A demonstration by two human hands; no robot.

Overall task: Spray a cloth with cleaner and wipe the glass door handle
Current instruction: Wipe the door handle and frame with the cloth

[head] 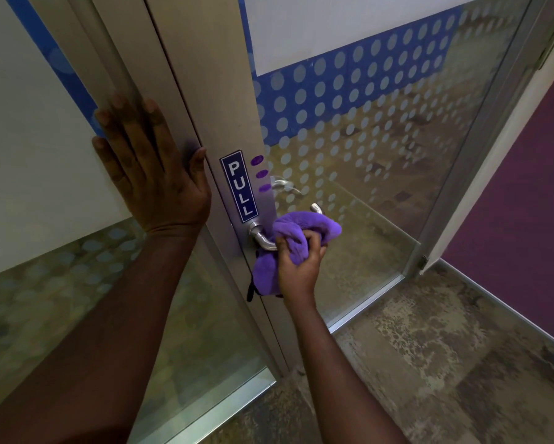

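A silver lever door handle (260, 239) juts from the metal stile of a glass door (381, 174). A purple cloth (296, 232) is bunched around the lever, and my right hand (301, 261) is shut on that cloth, pressing it against the handle. Only the handle's base and its curved tip (316, 207) show; the middle is covered by cloth. My left hand (151, 168) lies flat with fingers spread on the metal door frame (173, 75), left of the handle. No spray bottle is in view.
A blue PULL sticker (239, 186) sits above the handle, with three purple marks (260, 174) beside it. The glass carries a dotted frosted pattern. A purple wall (525, 219) stands at the right, and mottled carpet (429, 363) covers the floor.
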